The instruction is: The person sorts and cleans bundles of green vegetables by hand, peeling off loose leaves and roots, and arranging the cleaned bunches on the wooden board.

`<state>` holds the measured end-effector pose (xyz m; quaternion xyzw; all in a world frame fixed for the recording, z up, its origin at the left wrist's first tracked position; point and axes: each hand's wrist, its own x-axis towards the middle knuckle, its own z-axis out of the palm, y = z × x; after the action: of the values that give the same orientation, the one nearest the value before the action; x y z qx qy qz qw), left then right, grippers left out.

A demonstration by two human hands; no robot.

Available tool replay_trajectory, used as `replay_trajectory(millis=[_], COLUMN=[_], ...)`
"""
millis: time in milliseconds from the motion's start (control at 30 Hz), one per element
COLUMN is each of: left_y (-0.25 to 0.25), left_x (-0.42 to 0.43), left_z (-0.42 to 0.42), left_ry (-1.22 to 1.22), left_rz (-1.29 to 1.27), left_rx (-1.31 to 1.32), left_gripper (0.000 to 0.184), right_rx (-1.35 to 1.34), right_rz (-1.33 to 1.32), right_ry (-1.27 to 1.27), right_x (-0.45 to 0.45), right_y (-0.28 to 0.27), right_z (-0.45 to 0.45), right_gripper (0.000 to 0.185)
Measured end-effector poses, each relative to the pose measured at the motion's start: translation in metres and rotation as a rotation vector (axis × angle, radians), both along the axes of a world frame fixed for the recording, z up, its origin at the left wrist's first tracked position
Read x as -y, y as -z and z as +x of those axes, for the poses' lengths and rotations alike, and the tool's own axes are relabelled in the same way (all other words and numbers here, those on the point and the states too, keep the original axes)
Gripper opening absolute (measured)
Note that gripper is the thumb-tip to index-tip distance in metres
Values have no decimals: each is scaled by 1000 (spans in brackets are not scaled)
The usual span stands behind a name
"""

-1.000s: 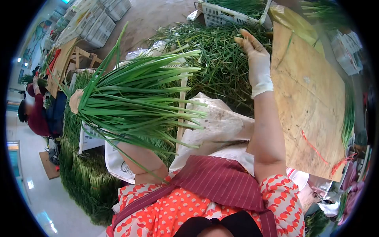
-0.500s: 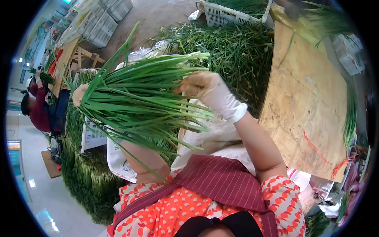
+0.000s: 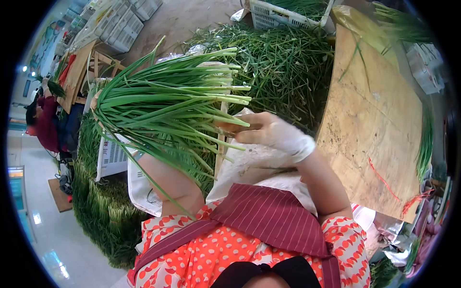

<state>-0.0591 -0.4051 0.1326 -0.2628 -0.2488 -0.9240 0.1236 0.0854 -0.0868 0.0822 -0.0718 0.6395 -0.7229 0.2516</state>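
Right hand (image 3: 274,133) now lower, at green stalks (image 3: 168,98)

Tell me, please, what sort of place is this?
Probably somewhere for sorting vegetables: the bunch of long green leaves in the left hand, the heap of loose greens and the white crates suggest it.

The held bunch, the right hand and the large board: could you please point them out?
Held bunch (image 3: 165,98), head view: middle of its leaves.
Right hand (image 3: 270,132), head view: middle of the hand.
Large board (image 3: 379,125), head view: its bare face.
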Motion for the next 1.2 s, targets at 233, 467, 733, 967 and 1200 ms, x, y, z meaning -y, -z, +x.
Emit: replay_trajectory(millis=[233, 467, 733, 967, 1200], left_y=[3, -6, 26, 19, 29], left_x=[-5, -31, 0, -11, 0], left_z=[2, 20, -16, -13, -23], left_ry=[19, 259, 90, 58, 103], left_rz=[17, 123, 221, -32, -106], left_rx=[6, -26, -77, -13, 17], left_gripper=[10, 10, 14, 13, 11], right_rx=[262, -52, -87, -288, -777], right_rz=[-355, -339, -516, -452, 999], right_ry=[282, 392, 633, 876, 999], right_x=[44, 38, 22, -54, -123], right_y=[-1, -12, -18, -30, 20], right_z=[-16, -17, -23, -17, -31], right_gripper=[26, 25, 24, 19, 28])
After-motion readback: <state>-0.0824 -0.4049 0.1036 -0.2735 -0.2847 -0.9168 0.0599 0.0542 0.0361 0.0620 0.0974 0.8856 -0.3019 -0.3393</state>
